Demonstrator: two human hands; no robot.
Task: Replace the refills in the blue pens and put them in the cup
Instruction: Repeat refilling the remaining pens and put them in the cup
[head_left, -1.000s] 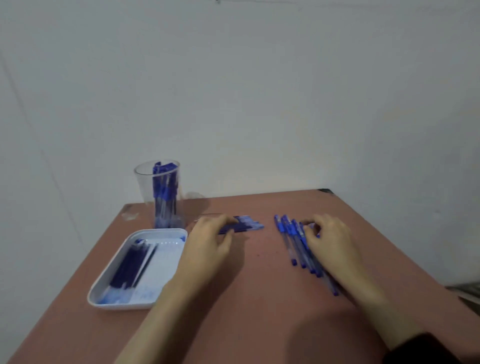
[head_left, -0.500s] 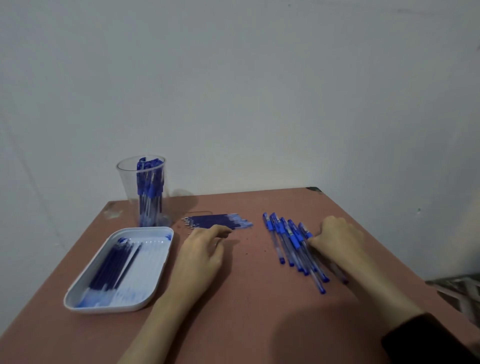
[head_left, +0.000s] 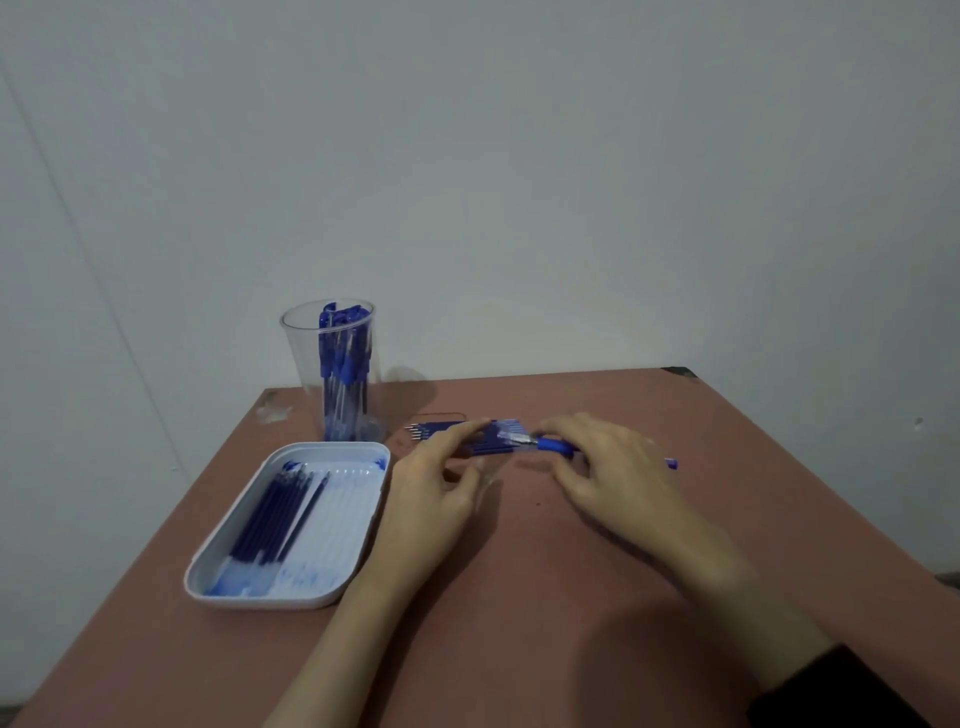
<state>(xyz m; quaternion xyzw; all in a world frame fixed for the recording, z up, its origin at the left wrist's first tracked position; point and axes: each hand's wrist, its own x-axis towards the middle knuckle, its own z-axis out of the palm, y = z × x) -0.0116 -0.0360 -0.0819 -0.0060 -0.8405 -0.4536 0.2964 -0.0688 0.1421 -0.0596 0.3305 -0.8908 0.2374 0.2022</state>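
Change vs half a sec ago: the right hand was lying on the row of pens off to its own side. Now it's lifted one pen and swung it in toward the left hand. The two hands nearly meet mid-counter. The rest of that row isn't visible now, prob. hidden under the right hand/wrist. So the next pen is picked and up for stripping, and the refill swap on it hasn't started, as far as I can judge.

Right hand: fingers curled over the pen barrel and clamped on it. The metal tip + blue grip stick out on the thumb side, pointing at the left hand. A blue end shows past the far side of the hand, likely the same pen's back end.

Left hand: fingers loosely bent, index stretched fwd over the loose refills, which lie just beyond its fingertips. Thumb is close to the pen tip. Can't tell if it pinches the tip, touches a refill or holds nothing, as it's too blurred there.

The cup stands well beyond and outboard of the left hand, upright, w/ blue pens already inside. The tray sits right beside the left wrist on its outer side, w/ dark refills lying in it, prob. the pulled ones.
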